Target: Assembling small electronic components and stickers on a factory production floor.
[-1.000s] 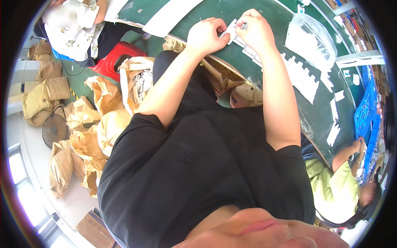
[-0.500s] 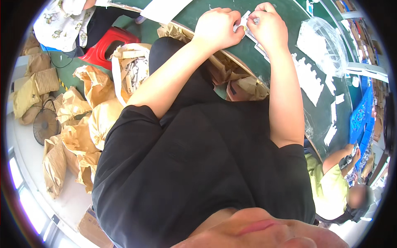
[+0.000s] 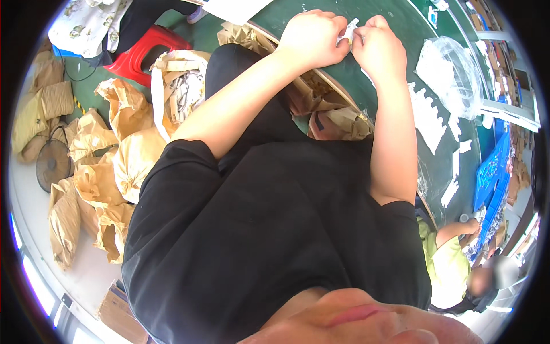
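Over the green tabletop (image 3: 395,14), my left hand (image 3: 317,39) and my right hand (image 3: 379,50) meet with their fingers bent inward. Between them is a small white plastic piece (image 3: 349,31), pinched by the left fingertips, with the right fingertips closed on its other side. Its exact kind is too small to make out, and the fingers cover part of it. Under my right wrist a thin white strip (image 3: 366,77) lies on the table, mostly hidden.
White parts (image 3: 427,117) lie in rows right of my right forearm, beside a clear plastic bag (image 3: 461,74). A blue tray (image 3: 491,166) stands farther right, near a person in a yellow-green shirt (image 3: 447,266). Paper bags (image 3: 140,160) and a red stool (image 3: 143,57) are at left.
Both hands have shifted slightly right and down in the picture. The white piece now shows upright between the fingertips; the strip below is more covered by my right hand.
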`<state>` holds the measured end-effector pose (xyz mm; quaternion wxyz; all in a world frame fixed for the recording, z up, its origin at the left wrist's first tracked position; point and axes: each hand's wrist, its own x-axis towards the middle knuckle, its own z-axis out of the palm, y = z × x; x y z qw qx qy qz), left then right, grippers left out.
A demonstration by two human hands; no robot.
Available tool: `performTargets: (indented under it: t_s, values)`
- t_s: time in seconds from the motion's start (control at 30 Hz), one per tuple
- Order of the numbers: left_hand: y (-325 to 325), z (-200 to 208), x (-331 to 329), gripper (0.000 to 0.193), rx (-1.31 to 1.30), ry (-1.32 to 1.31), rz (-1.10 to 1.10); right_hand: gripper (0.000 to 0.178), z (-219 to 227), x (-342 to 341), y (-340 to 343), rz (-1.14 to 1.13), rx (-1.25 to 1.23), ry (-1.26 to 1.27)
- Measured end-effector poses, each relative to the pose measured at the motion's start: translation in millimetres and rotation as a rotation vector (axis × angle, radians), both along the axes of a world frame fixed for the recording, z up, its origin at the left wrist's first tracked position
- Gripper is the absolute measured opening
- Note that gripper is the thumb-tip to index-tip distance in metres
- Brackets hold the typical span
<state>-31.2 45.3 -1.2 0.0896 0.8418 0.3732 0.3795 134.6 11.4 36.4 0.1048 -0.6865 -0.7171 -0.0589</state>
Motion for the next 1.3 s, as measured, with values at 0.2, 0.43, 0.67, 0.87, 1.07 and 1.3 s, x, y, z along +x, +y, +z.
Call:
performTargets:
  t_s: [0.2, 0.43, 0.67, 0.87, 1.07, 1.3]
  values:
    - [-2, 4, 0, 0.02, -0.004, 0.017, -0.01, 0.019, 3, 5, -5, 0.046, 0.051, 0.018]
    - [0, 0, -2, 0.023, -0.022, 0.001, -0.006, 0.02, 7, 4, -3, 0.033, 0.006, 0.054]
    - [0, 9, 2, 0.032, -0.176, 0.044, 0.005, 0.014, 11, 34, 3, 0.104, 0.226, 0.45]
    - [1, 9, -2, 0.065, -0.262, 0.035, -0.05, 0.013, 82, 68, -79, 0.207, 0.42, 1.424]
    - [4, 3, -9, 0.065, -0.124, 0.091, -0.131, 0.014, 32, 78, -173, -0.003, 0.633, 1.313]
    - [3, 6, 2, 0.06, -0.141, 0.129, -0.179, 0.012, -6, 101, -237, -0.228, 0.805, 1.327]
